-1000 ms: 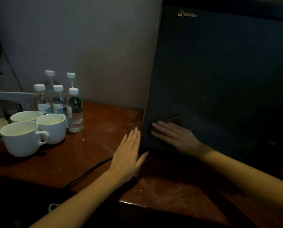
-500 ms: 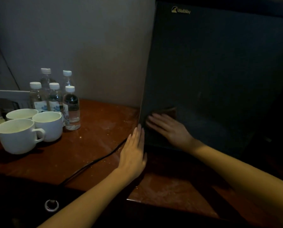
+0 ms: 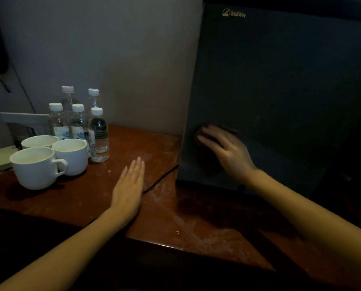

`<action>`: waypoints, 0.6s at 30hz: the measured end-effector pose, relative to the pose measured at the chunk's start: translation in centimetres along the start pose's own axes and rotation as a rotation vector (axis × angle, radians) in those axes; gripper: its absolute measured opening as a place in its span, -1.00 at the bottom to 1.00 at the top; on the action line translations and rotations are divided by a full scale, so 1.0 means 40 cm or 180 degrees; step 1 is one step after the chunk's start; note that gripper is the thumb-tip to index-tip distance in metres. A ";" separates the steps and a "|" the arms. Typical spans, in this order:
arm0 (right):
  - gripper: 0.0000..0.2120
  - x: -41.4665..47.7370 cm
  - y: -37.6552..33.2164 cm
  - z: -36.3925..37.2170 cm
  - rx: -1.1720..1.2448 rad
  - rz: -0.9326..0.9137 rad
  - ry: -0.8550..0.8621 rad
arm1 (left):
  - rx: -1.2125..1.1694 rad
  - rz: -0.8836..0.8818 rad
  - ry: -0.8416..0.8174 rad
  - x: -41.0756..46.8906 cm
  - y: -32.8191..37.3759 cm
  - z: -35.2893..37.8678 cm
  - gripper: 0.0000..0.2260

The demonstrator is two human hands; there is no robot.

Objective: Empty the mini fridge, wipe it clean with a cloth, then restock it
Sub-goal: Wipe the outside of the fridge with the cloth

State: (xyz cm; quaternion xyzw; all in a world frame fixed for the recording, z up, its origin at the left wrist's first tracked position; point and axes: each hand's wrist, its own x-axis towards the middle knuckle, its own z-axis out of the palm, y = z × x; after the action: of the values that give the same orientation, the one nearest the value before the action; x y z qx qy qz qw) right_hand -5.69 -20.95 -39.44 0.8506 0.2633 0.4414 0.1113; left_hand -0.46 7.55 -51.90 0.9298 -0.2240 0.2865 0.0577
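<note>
Mini fridge (image 3: 280,91) stands on the desk (image 3: 175,217) with its dark door closed, directly in front of the right grip (image 3: 230,152). This grip lies against the lower left part of the door, its fingers spread apart and only slightly bent, pressing a dark cloth (image 3: 219,128) flat to the surface. A strip of the cloth shows just beyond the fingertips. The left grip (image 3: 129,185) is to the left of the fridge, palm down over the desk with fingers straight and together, holding nothing. Whether it touches the wood cannot be told. A black cable (image 3: 162,177) runs from beside this grip toward the fridge's corner. Farther left of it stand three white cups (image 3: 36,166), with five capped water bottles (image 3: 78,122) behind them.
</note>
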 end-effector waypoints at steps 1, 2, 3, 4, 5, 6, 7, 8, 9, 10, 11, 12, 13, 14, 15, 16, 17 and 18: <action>-0.63 0.042 -0.001 0.003 -0.0019 0.0123 0.0193 | -0.0217 0.0001 0.0020 0.001 0.022 -0.003 -0.36; -0.65 0.078 -0.006 0.010 -0.0010 0.0199 0.0339 | -0.0427 0.0078 0.0123 0.002 0.052 -0.005 -0.34; -0.66 0.097 -0.014 0.025 0.0021 0.0216 0.0411 | -0.0626 0.0192 0.0184 0.003 0.089 -0.004 -0.34; -0.67 0.101 -0.024 0.049 0.0063 0.0158 0.0404 | -0.0787 0.0275 0.0151 0.005 0.127 -0.006 -0.35; -0.67 0.086 -0.037 0.080 0.0113 0.0033 0.0311 | -0.0877 0.0267 0.0039 0.007 0.159 -0.006 -0.37; -0.66 0.053 -0.055 0.116 0.0185 -0.0159 0.0135 | -0.0965 0.0202 -0.0046 0.008 0.181 -0.005 -0.38; -0.64 0.011 -0.076 0.149 0.0276 -0.0398 -0.0119 | -0.1000 0.0129 -0.0085 0.012 0.196 -0.002 -0.39; -0.63 -0.038 -0.095 0.176 0.0357 -0.0620 -0.0436 | -0.1035 0.0049 -0.0098 0.015 0.205 -0.003 -0.40; -0.62 -0.086 -0.107 0.195 0.0414 -0.0789 -0.0737 | -0.1058 0.0004 -0.0143 0.016 0.207 0.002 -0.42; -0.61 -0.126 -0.102 0.203 0.0433 -0.0939 -0.0985 | -0.1081 -0.0044 -0.0223 0.015 0.205 0.004 -0.43; -0.61 -0.155 -0.086 0.199 0.0394 -0.1106 -0.1139 | -0.1096 -0.0097 -0.0268 0.016 0.200 0.005 -0.43; -0.63 -0.172 -0.059 0.187 0.0317 -0.1280 -0.1247 | -0.1111 -0.0139 -0.0276 0.015 0.196 0.006 -0.42; -0.64 -0.181 -0.030 0.167 0.0232 -0.1459 -0.1305 | -0.1115 -0.0139 -0.0263 0.015 0.196 0.007 -0.40; -0.64 -0.179 0.002 0.141 0.0158 -0.1621 -0.1309 | -0.1146 -0.0072 -0.0203 0.015 0.200 0.006 -0.37; -0.63 -0.169 0.034 0.112 0.0080 -0.1740 -0.1264 | -0.1165 -0.0005 -0.0162 0.016 0.206 0.005 -0.34; -0.62 -0.153 0.060 0.087 0.0009 -0.1767 -0.1236 | -0.1193 0.0038 -0.0128 0.016 0.209 0.007 -0.32; -0.62 -0.129 0.073 0.068 -0.0034 -0.1711 -0.1174 | -0.1198 0.0037 -0.0124 0.017 0.212 0.008 -0.29; -0.62 -0.102 0.073 0.059 -0.0073 -0.1595 -0.1087 | -0.1208 0.0010 -0.0109 0.019 0.212 0.008 -0.27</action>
State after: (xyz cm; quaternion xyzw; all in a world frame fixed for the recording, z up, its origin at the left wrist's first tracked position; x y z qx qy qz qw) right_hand -4.67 -25.52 -42.40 0.8197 0.4375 0.2537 0.2690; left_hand -3.56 -0.40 -51.95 0.9066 -0.2763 0.2233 0.2278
